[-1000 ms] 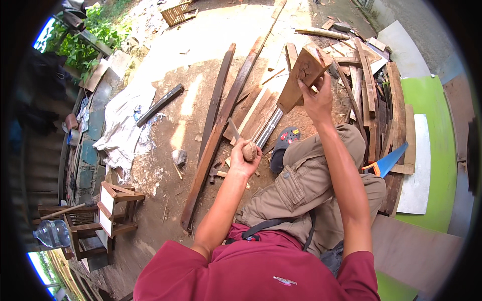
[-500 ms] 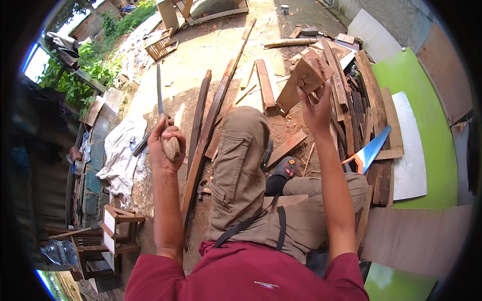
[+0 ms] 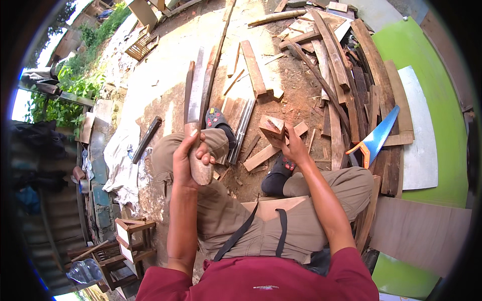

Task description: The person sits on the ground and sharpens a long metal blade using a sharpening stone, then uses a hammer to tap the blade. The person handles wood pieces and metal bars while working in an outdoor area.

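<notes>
My left hand [image 3: 187, 159] is wrapped round the wooden handle of a machete [image 3: 197, 95], whose broad blade points away from me above my left knee. In my right hand [image 3: 295, 146] is a short wooden piece [image 3: 272, 126], tilted, with a rough, split end showing. It hangs over the ground between my feet, apart from the blade. Below it lies a flat wooden board [image 3: 275, 147]. The far ends of my right fingers are partly hidden by the piece.
A handsaw [image 3: 375, 136] with an orange handle leans on a pile of planks [image 3: 354, 95] at my right. Lengths of timber [image 3: 253, 67] lie ahead. A white cloth [image 3: 123, 168] and a small wooden frame [image 3: 131, 236] are at my left. A green panel [image 3: 427, 80] stands far right.
My right hand has come down and inward with the wooden piece. The machete has moved right, its blade now turned flat side up. My left knee has swung outward to the left.
</notes>
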A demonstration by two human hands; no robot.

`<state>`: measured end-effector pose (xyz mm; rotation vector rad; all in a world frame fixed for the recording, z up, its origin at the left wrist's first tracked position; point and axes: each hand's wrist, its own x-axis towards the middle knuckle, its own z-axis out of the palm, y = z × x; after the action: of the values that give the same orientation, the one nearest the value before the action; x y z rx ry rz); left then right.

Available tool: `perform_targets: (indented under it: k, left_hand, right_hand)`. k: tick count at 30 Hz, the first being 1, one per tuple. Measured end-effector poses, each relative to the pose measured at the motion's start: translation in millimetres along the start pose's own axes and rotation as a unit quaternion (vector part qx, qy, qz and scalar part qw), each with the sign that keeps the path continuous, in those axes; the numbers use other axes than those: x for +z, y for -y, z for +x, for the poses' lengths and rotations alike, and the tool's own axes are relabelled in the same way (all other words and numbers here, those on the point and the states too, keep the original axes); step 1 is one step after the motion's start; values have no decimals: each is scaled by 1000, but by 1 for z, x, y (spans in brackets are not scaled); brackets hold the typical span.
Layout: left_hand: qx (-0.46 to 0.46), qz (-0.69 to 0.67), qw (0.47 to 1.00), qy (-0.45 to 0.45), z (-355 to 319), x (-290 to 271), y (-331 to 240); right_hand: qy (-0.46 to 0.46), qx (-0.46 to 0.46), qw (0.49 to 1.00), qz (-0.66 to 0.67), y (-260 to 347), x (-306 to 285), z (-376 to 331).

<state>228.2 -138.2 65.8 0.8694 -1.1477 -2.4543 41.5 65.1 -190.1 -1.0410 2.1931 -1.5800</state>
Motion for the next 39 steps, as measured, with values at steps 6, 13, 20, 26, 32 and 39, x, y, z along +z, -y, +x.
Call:
perform_targets:
  k: [6, 13, 20, 26, 32, 39]
  left_hand:
    - [-74, -3, 994, -86, 7, -5, 43]
    - [7, 77, 996, -37, -1, 19, 97]
    - [191, 171, 967, -5, 64, 33, 110]
    - [209, 179, 955, 115, 80, 50, 133]
    - [195, 142, 967, 79, 77, 52, 164]
    - [238, 144, 960, -3, 88, 51, 180]
  right_hand:
    - [-14, 6, 999, 49, -11, -3, -7]
    - [21, 42, 999, -24, -13, 5, 1]
    - [13, 45, 998, 38, -22, 7, -11]
    - [91, 100, 990, -37, -7, -6, -34]
    - [-11, -1, 997, -75, 16, -1, -36]
    - [-165, 164, 949, 211, 75, -26, -45]
